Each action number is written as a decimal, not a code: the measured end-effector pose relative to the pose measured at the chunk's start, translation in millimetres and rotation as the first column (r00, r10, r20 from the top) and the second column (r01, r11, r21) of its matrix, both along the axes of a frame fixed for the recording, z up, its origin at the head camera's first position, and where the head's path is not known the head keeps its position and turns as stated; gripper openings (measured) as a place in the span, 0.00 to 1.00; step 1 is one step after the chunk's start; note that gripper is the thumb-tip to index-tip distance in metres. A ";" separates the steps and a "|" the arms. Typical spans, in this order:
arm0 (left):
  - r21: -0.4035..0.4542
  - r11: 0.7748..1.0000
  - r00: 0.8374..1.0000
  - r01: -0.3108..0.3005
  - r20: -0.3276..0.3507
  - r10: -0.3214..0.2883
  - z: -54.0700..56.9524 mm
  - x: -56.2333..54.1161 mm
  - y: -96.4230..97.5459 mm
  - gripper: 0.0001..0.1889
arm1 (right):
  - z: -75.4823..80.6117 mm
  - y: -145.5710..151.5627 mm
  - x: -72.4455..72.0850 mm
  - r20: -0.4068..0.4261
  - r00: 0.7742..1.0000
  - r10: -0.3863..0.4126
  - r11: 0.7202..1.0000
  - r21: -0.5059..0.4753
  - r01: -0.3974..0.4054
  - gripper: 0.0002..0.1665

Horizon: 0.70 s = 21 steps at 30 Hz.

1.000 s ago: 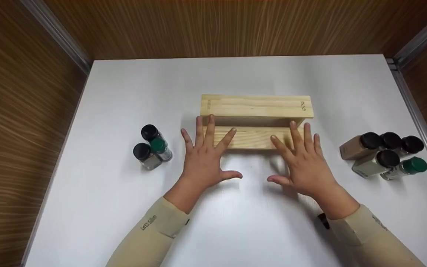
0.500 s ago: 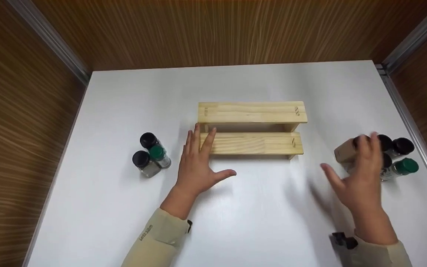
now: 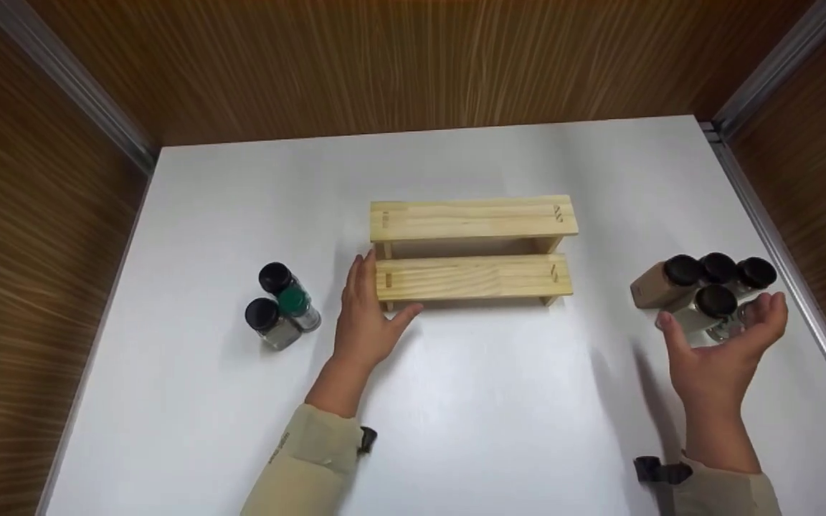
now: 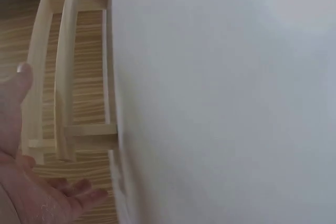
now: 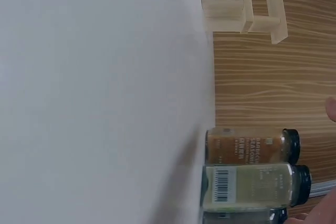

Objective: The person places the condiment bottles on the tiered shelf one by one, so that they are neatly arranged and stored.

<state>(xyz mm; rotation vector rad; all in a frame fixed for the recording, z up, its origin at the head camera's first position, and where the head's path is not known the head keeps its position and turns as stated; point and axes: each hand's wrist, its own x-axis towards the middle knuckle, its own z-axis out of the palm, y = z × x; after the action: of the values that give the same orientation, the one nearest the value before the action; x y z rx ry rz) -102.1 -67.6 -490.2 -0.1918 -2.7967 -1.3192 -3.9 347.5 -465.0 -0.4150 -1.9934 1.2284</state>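
Note:
A two-step wooden rack [image 3: 474, 278] stands on the white table. My left hand [image 3: 363, 326] is at its left end, fingers extended along the side and thumb spread below the lower step. At the right, my right hand [image 3: 715, 365] hovers at a group of spice jars, its thumb and fingers spread wide. Between them is a black-capped jar with pale green contents [image 3: 714, 302]; the right wrist view shows the thumb apart from it. A brown-filled jar [image 5: 247, 146] is beside it. The fingers hide the green-capped jar in the head view.
Left of the rack stand two black-capped jars, one in front [image 3: 273, 326] and one behind [image 3: 277, 278], with a green-capped jar [image 3: 294, 301] against them. Two more black-capped jars, a middle one [image 3: 718, 268] and a right one [image 3: 756, 274], stand at the right. Wood-grain panels [image 3: 413, 64] enclose the table.
My right hand has left the rack, moved right to the spice jars and turned, thumb and fingers parted. My left hand has shifted slightly left, off the lower step to the rack's side.

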 end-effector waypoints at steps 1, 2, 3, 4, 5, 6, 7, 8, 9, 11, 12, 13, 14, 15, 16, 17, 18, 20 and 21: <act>0.019 1.000 1.000 0.006 0.005 -0.006 -0.7 -1.6 -0.6 0.58 | -3.0 2.4 -0.7 0.028 1.000 -0.003 1.000 -0.017 0.004 0.68; 0.041 0.999 1.000 0.013 0.014 -0.014 -1.2 -2.9 -1.4 0.58 | -5.2 4.5 -1.6 0.045 0.999 0.002 0.999 -0.034 -0.001 0.68; 0.066 0.998 0.999 0.019 0.026 -0.021 -2.0 -4.1 -2.3 0.58 | -7.2 6.1 -2.3 0.068 0.998 0.007 0.999 -0.045 -0.004 0.68; 0.092 0.995 0.999 0.023 0.044 -0.027 -2.6 -5.2 -3.3 0.58 | -8.9 7.4 -2.9 0.089 0.996 0.012 0.999 -0.053 -0.007 0.69; 0.124 0.992 0.997 0.026 0.066 -0.034 -3.5 -6.2 -4.4 0.58 | -10.0 8.5 -3.5 0.107 0.994 0.020 0.998 -0.069 -0.013 0.69; 0.156 0.987 0.995 0.026 0.089 -0.040 -4.3 -7.1 -5.5 0.58 | -11.1 9.5 -4.2 0.119 0.992 0.031 0.996 -0.084 -0.021 0.69; 0.180 0.983 0.992 0.024 0.114 -0.045 -5.1 -8.1 -6.7 0.58 | -12.6 10.2 -4.7 0.136 0.990 0.037 0.995 -0.098 -0.024 0.69; 0.204 0.979 0.990 0.023 0.133 -0.051 -6.2 -9.0 -8.1 0.58 | -14.0 10.8 -5.2 0.151 0.988 0.042 0.993 -0.114 -0.025 0.69; 0.226 0.974 0.988 0.022 0.147 -0.057 -7.1 -10.0 -9.2 0.58 | -15.5 11.6 -5.9 0.150 0.987 0.053 0.991 -0.128 -0.033 0.69; 0.266 0.964 0.985 0.024 0.161 -0.069 -8.4 -12.1 -10.8 0.58 | -18.0 13.2 -7.3 0.139 0.988 0.074 0.986 -0.162 -0.051 0.69; 0.281 0.959 0.984 0.026 0.163 -0.074 -8.9 -13.1 -11.6 0.57 | -19.3 13.8 -7.7 0.137 0.987 0.080 0.983 -0.173 -0.056 0.68; 0.296 0.955 0.984 0.028 0.162 -0.079 -9.7 -14.0 -12.3 0.57 | -20.5 14.2 -8.1 0.140 0.986 0.084 0.982 -0.177 -0.059 0.68; 0.307 0.951 0.983 0.029 0.162 -0.082 -11.0 -14.9 -13.3 0.56 | -21.8 14.6 -8.8 0.138 0.986 0.091 0.982 -0.176 -0.066 0.68; 0.321 0.947 0.982 0.027 0.166 -0.084 -12.2 -15.8 -14.2 0.54 | -22.8 14.7 -9.2 0.138 0.986 0.097 0.980 -0.185 -0.070 0.68; 0.337 0.941 0.982 0.023 0.171 -0.085 -13.6 -16.6 -15.4 0.53 | -23.6 14.8 -9.6 0.149 0.984 0.098 0.980 -0.188 -0.069 0.68; 0.353 0.935 0.980 0.017 0.178 -0.085 -14.7 -17.2 -16.4 0.52 | -24.1 14.5 -9.8 0.165 0.981 0.097 0.980 -0.190 -0.065 0.67; 0.373 0.928 0.979 0.007 0.187 -0.083 -15.7 -17.5 -17.5 0.51 | -24.4 14.4 -10.1 0.181 0.979 0.096 0.979 -0.192 -0.061 0.67; 0.407 0.913 0.977 -0.008 0.198 -0.080 -17.7 -18.5 -19.4 0.48 | -24.6 14.7 -11.2 0.201 0.975 0.098 0.979 -0.197 -0.058 0.67; 0.425 0.905 0.976 -0.013 0.203 -0.081 -18.0 -19.0 -20.0 0.46 | -24.4 15.0 -11.8 0.211 0.973 0.095 0.977 -0.208 -0.050 0.67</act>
<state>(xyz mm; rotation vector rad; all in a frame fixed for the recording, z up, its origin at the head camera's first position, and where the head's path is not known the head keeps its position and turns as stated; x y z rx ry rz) -121.1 -87.7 -508.2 -0.0827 -2.5818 -2.0268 -15.6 362.5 -489.4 -0.6064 -2.0906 1.4940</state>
